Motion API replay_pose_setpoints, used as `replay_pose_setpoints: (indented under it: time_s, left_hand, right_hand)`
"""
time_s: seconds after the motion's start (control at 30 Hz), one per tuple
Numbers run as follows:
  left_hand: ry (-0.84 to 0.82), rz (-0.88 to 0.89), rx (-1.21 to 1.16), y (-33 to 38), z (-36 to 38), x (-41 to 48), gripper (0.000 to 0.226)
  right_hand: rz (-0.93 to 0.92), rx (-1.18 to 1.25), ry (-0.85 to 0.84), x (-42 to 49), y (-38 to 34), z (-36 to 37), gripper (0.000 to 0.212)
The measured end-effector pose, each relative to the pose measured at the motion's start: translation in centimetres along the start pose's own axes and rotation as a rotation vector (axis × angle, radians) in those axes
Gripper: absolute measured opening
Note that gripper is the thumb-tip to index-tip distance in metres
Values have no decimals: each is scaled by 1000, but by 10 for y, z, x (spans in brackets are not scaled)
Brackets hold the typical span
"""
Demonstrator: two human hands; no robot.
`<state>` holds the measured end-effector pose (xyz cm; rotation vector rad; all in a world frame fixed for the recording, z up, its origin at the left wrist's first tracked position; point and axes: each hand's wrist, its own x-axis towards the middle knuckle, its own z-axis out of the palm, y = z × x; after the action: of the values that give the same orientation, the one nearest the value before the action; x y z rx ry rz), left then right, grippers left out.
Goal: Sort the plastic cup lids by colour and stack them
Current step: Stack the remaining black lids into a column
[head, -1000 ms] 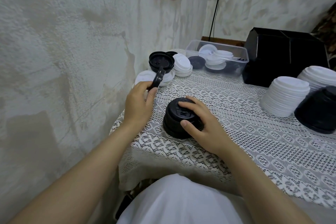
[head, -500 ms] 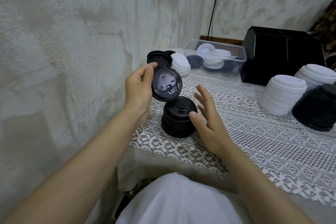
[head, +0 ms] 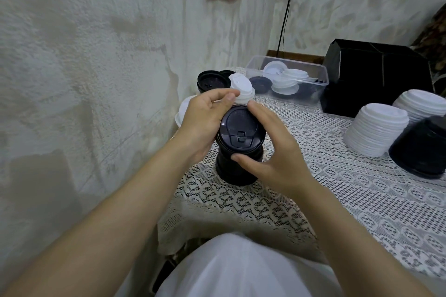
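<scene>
My left hand [head: 205, 118] gripped the left rim of the black lid [head: 239, 131], held level over the black stack [head: 237, 166], while my right hand [head: 272, 152] curled round its right rim, forefinger far, thumb near. To seat it well, I judged, I should keep it centred on the stack and press evenly from both sides. Half a second before, my left hand alone had held it tilted, up-left of the stack, my right hand spread beside it
</scene>
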<state>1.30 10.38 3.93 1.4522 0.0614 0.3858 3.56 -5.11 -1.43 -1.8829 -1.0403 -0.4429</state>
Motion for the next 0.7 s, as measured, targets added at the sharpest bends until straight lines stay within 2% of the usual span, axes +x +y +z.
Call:
replay_pose_setpoints:
  time_s: [0.13, 0.23, 0.4, 0.5, 0.57, 0.7]
  left_hand:
    - [42, 104, 171, -8, -4, -3, 20]
    - [41, 127, 196, -22, -15, -11, 26]
    - [-282, 91, 338, -59, -32, -33, 84]
    - [-299, 8, 392, -68, -30, -34, 113]
    - [-295, -25, 409, -69, -28, -31, 115]
    - [-286, -44, 420, -69, -28, -28, 96]
  right_hand:
    - [14, 1, 37, 1, 3, -2, 76]
    - [139, 77, 109, 0, 8, -6, 68]
    - [241, 103, 115, -1, 13, -10, 65]
    - [274, 86, 47, -1, 13, -8, 66]
    - [280, 80, 2, 0, 12, -5, 65]
    - [299, 58, -75, 0, 11, 0, 63]
